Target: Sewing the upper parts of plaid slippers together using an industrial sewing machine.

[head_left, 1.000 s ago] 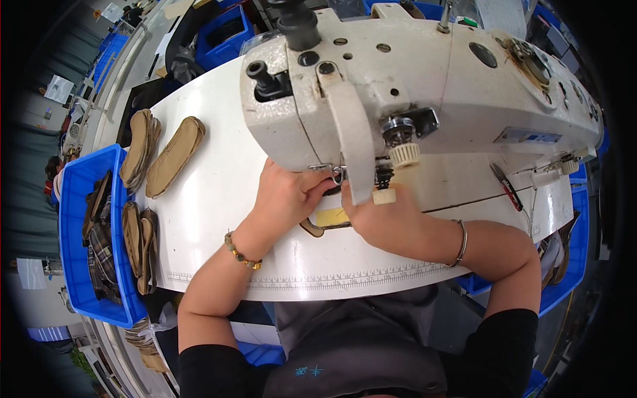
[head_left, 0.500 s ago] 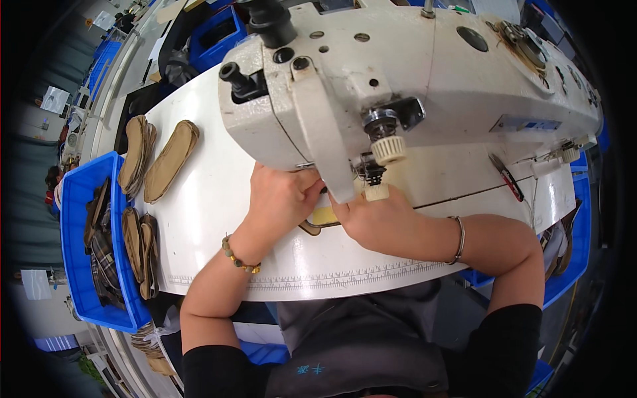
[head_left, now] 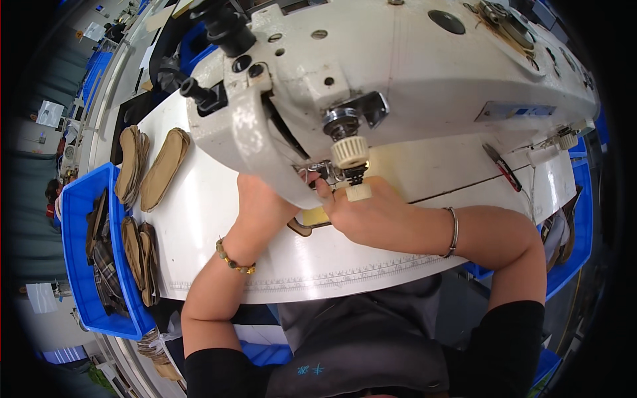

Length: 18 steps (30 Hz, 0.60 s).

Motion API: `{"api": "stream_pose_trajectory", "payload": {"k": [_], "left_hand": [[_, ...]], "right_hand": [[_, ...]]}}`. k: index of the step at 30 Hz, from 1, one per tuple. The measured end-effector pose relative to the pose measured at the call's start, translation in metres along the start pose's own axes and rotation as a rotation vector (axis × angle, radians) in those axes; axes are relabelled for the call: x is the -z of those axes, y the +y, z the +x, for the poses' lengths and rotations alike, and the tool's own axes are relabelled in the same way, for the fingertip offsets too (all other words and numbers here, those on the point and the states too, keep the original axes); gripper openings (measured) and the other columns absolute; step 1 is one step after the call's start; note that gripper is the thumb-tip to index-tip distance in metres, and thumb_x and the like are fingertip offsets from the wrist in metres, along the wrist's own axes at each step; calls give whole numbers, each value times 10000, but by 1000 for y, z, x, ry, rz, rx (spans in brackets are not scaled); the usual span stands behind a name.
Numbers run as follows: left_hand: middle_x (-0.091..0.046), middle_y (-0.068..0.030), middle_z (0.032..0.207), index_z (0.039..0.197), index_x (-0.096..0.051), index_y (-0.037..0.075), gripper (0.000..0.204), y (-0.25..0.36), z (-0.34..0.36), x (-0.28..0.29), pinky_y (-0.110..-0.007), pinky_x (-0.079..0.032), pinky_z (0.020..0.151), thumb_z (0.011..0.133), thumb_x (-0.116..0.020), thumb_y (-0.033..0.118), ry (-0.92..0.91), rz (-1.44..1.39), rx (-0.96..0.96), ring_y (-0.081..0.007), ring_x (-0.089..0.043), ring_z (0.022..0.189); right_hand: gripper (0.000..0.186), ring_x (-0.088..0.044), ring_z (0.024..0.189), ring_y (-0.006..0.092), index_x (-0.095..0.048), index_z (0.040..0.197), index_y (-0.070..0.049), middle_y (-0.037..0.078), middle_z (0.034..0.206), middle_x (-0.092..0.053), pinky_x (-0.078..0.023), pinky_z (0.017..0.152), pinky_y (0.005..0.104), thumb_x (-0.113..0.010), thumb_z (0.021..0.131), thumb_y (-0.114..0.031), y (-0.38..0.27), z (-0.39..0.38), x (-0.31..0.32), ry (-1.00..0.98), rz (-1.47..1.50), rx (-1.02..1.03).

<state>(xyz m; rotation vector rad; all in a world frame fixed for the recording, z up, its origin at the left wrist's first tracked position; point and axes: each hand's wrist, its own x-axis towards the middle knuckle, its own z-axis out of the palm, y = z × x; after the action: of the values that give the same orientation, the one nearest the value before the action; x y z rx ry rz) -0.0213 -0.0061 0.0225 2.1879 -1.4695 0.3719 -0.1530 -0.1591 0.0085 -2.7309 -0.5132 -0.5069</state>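
A white sewing machine point(head_left: 424, 73) stands over the table, and both my hands meet under its needle end. My left hand point(head_left: 264, 211) is closed beside the needle area, its fingertips partly behind the curved white guard point(head_left: 255, 142). Close by on the right, my right hand point(head_left: 365, 213) has its fingers bent in and pressed together near the presser foot. Something small and dark shows between the fingertips; I cannot make out what. A tan piece with a dark edge point(head_left: 300, 228) pokes out below my hands, next to a yellow patch point(head_left: 314, 217) on the machine bed.
Tan sole-shaped pieces point(head_left: 165, 169) lie on the white tabletop point(head_left: 212, 265) at left, beside a stack point(head_left: 131, 166). A blue bin point(head_left: 142, 317) with plaid and brown pieces adjoins the table. Red-and-black snips point(head_left: 502, 168) lie at right; another blue bin point(head_left: 582, 229) stands beyond.
The view has shifted, so the machine head sits further left in the picture and more of the presser foot shows. My hands stay together at the needle, their fingers slightly moved.
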Motion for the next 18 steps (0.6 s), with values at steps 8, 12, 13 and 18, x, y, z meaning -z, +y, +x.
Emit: {"api": "stream_pose_trajectory", "payload": {"k": [8, 12, 13, 18], "left_hand": [[-657, -121, 706, 685, -699, 11, 161, -1, 0, -2, -406, -478, 617, 636, -815, 110, 12, 25, 19, -312, -626, 675], [-658, -116, 689, 677, -695, 15, 161, 0, 3, -7, -404, -484, 602, 634, -816, 112, 91, -28, 15, -311, -631, 651], [-660, -110, 682, 687, -701, 21, 157, -1, 2, -6, -398, -491, 601, 634, -816, 113, 58, 10, 41, -311, -633, 643], [-667, -92, 673, 707, -711, 30, 157, 0, -3, -3, -387, -505, 606, 635, -818, 120, -131, 98, 202, -307, -640, 640]], "right_hand": [[79, -638, 512, 263, -659, 631, -56, 115, 546, -600, -462, 446, 397, -678, 664, -126, 4, -3, -4, -11, 1, 9], [75, -637, 511, 261, -658, 619, -67, 110, 531, -592, -457, 444, 395, -676, 652, -132, 6, -4, -8, 76, -15, 31], [72, -636, 510, 261, -659, 620, -70, 109, 529, -591, -456, 442, 394, -676, 649, -134, 6, -4, -8, 69, -41, 32], [269, -613, 535, 235, -607, 914, 39, 87, 625, -598, -440, 447, 367, -646, 695, -111, 9, -5, -13, -58, -131, 43]]}}
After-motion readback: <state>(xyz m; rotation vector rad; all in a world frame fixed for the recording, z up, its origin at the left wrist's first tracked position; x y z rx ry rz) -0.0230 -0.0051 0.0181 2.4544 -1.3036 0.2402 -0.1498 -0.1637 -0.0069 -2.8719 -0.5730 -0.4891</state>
